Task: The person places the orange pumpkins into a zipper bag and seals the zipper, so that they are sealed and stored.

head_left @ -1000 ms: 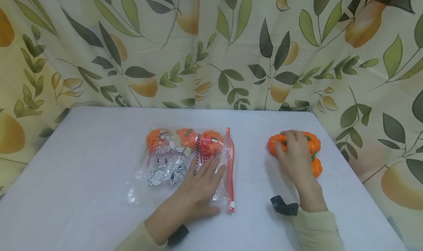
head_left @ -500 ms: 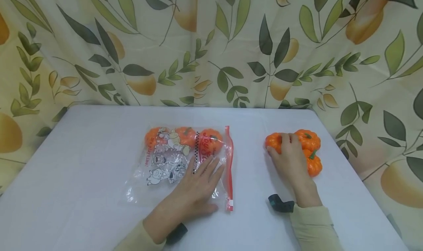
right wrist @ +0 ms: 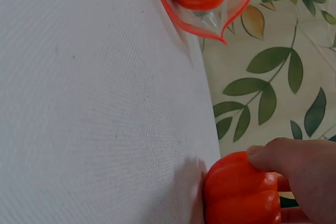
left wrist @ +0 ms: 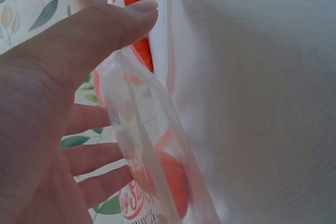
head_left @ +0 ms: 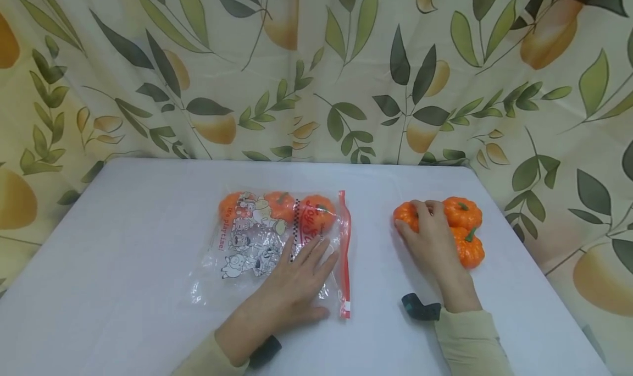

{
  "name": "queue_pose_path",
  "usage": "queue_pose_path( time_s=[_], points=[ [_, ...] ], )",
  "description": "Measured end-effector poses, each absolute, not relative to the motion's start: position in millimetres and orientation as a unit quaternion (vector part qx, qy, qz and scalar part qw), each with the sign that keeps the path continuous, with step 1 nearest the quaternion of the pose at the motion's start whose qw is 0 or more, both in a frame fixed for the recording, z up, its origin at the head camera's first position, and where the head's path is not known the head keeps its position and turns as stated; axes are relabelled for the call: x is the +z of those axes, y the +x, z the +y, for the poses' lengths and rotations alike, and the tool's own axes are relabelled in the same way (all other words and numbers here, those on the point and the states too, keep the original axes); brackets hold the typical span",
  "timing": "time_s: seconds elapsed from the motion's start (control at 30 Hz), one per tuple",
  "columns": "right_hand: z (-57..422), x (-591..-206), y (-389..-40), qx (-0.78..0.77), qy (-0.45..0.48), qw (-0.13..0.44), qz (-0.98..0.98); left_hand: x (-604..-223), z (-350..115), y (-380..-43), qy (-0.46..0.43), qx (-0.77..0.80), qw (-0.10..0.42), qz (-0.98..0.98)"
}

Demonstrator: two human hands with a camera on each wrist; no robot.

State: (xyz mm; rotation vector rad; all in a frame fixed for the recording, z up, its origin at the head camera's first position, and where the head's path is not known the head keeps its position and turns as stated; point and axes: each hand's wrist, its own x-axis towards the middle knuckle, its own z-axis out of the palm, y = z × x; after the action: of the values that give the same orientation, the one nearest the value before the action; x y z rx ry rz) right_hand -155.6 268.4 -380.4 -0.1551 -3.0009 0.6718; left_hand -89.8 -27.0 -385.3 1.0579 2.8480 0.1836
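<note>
My left hand [head_left: 294,288] rests, fingers spread, on the lower right part of a clear plastic zip bag [head_left: 212,285] printed with cartoon animals. Three orange toy pumpkins lie in a row along the bag's far side, the rightmost pumpkin [head_left: 318,214] behind red lettering. The left wrist view shows my thumb [left wrist: 118,27] over the bag's open side. To the right, my right hand [head_left: 437,249] grips another orange pumpkin [head_left: 404,214] from above, thumb on its near side. In the right wrist view this pumpkin [right wrist: 239,192] sits close to the white surface, and the bag's red-edged mouth [right wrist: 197,30] gapes.
Two more pumpkins stand to the right of my right hand, a far pumpkin [head_left: 463,212] and a nearer pumpkin [head_left: 468,248]. Everything lies on a white-covered table [head_left: 123,244]. A leaf-patterned curtain [head_left: 306,79] hangs behind its far edge.
My right hand has shifted slightly left with the pumpkin, drawing it away from the other two. My left hand stays in place on the bag.
</note>
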Motion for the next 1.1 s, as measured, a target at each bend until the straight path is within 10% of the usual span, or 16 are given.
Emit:
queue_pose_path(
  time_s=[1.1],
  points=[
    [255.8,-364.4,-144.9,0.240,0.007,0.043,-0.970,-384.4,-27.1,-89.4,0.346,0.076,0.045,0.934]
  ],
)
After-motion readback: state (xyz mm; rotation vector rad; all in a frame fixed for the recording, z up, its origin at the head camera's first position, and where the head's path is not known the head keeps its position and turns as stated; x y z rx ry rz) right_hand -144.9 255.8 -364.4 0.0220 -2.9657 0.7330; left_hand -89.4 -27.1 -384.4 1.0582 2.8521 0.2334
